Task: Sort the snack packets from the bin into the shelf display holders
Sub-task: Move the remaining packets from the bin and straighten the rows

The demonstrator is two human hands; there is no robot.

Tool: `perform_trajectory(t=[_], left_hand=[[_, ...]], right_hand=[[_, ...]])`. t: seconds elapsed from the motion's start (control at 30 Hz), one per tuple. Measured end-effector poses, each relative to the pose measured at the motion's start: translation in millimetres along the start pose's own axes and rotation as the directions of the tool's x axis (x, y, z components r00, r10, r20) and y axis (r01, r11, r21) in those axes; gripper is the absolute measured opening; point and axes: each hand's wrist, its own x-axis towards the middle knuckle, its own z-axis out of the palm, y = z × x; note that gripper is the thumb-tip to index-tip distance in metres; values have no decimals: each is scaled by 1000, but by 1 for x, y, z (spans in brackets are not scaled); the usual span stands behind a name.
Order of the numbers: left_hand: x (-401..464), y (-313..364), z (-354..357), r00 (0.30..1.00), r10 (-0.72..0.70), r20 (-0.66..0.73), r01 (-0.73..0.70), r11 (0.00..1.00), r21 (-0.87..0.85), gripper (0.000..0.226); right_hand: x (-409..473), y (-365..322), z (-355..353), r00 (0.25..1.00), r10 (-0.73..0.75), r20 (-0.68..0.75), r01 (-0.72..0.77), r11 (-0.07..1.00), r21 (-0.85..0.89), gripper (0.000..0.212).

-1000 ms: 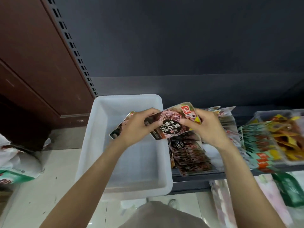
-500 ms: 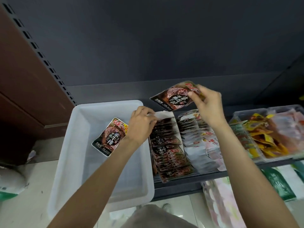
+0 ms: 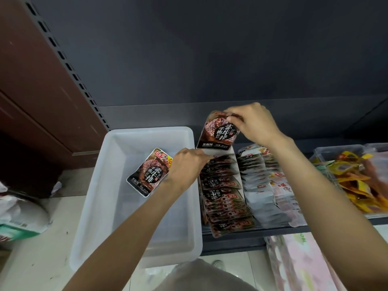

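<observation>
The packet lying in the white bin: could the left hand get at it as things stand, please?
Probably yes. The packet lies uncovered in the bin, right beside the left hand, whose fingers only rest on the dark row. Nothing lies between them.

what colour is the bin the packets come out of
Translucent white plastic, seen best in the head view: the bin sits left of the shelf rows.
</observation>
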Motion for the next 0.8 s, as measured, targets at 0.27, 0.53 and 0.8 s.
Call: perform_trajectory(t=[0.27,0.53,0.8], left_hand=[[0,-2,0,999,21,-47,-22,999,-38,33],[-5,-4,3,992,71,-104,-74,997,-26,49],[-7,-7,8,988,32,-149,-47,994,-95,42]], right_hand=[[-2,-11,45,976,-68,207,102,983,-155,26],[-5,-12,55,968,-75,241,133,963,-235,25],[-11,-17,56,983,-87,160,126,959,-253,19]])
